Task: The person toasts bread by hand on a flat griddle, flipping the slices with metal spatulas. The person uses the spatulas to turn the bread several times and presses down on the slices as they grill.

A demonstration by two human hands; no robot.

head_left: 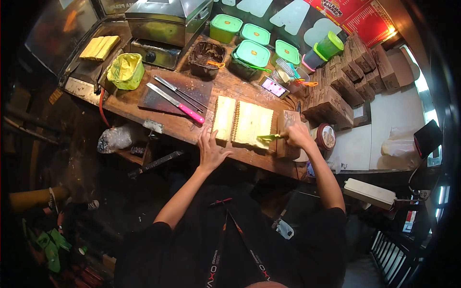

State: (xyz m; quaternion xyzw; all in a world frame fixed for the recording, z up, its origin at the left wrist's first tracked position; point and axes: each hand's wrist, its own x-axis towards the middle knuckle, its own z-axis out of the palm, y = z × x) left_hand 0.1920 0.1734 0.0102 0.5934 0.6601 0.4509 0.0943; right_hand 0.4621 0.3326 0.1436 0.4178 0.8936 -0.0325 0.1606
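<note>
Two bread slabs with pale yellow spread lie side by side on the wooden worktop: a narrow one (pixel 224 115) and a wider, crinkle-edged one (pixel 253 120). My left hand (pixel 209 151) has its fingers spread at the lower left edge of the narrow slab. My right hand (pixel 296 135) grips a green spreader (pixel 270 138), its blade on the lower right of the wide slab. Just right of that slab is a brown cardboard box (pixel 288 152). A pink-handled knife (pixel 177 103) and a dark-handled one lie on a dark board (pixel 151 101) at left.
A metal appliance (pixel 161 19), a yellow-smeared tub (pixel 126 72), a dark tub (pixel 206 55) and several lidded green containers (pixel 254 33) line the back. A phone (pixel 273 86) leans there; stacked boxes (pixel 336 103) stand right. Another person's leg (pixel 29 198) shows at lower left.
</note>
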